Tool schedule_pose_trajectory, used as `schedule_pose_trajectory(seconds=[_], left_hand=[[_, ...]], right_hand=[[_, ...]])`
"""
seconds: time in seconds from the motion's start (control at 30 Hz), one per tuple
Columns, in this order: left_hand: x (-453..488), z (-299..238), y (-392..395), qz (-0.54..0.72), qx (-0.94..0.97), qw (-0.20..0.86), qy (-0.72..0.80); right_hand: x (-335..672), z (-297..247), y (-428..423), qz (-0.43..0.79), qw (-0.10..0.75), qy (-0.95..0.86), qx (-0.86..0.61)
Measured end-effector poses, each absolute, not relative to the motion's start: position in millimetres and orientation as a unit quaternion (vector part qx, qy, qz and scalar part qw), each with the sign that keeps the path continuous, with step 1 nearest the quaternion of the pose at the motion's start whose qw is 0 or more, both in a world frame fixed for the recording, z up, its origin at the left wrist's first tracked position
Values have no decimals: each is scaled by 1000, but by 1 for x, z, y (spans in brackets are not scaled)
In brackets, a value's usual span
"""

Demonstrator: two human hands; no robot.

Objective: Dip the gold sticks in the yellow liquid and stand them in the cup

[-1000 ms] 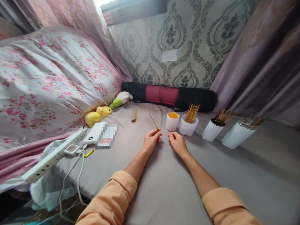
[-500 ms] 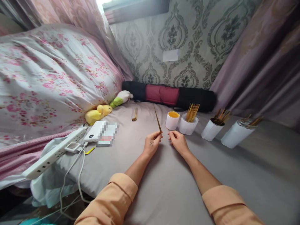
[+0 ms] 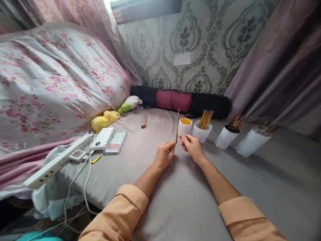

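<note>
My left hand [image 3: 165, 154] pinches the lower end of a thin brown stick [image 3: 178, 125], which stands nearly upright above the fingers. Close to its right, my right hand [image 3: 192, 145] has thumb and fingertips pressed together; whatever they may hold is too small to make out. Just behind the right hand is a white-wrapped cup [image 3: 185, 127] with orange-yellow inside. Beside it stands a wider white container [image 3: 201, 134] holding a bundle of thin sticks [image 3: 206, 119]. A few sticks with dark ends [image 3: 144, 122] lie on the grey sheet to the left.
Two more white-wrapped containers, one upright with dark sticks [image 3: 227, 138] and one leaning [image 3: 253, 142], stand at right. On the left are a power strip [image 3: 59, 160], a white charger box [image 3: 102, 139] with cables, and plush toys [image 3: 105, 121]. A black-and-red roll [image 3: 173, 99] lies against the wall.
The stick in my left hand has swung from leaning left to nearly upright. Both hands have shifted slightly, and the right fingertips have risen closer to the stick.
</note>
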State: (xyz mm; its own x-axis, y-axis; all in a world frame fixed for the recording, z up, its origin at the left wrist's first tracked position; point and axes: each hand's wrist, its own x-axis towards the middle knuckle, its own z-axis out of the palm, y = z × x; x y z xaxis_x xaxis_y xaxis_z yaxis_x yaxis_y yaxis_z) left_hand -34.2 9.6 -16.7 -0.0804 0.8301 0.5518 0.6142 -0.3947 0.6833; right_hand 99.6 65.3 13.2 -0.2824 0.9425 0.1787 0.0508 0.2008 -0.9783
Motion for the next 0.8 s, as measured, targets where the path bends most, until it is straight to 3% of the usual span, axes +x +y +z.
schedule_pose_trajectory(seconds=[0.43, 0.8], left_hand=[[-36, -15, 5, 394, 741, 37, 543], [-36, -12, 4, 378, 746, 52, 546]], right_hand=[[100, 22, 65, 505, 463, -613, -393], [99, 22, 64, 495, 459, -618, -403]])
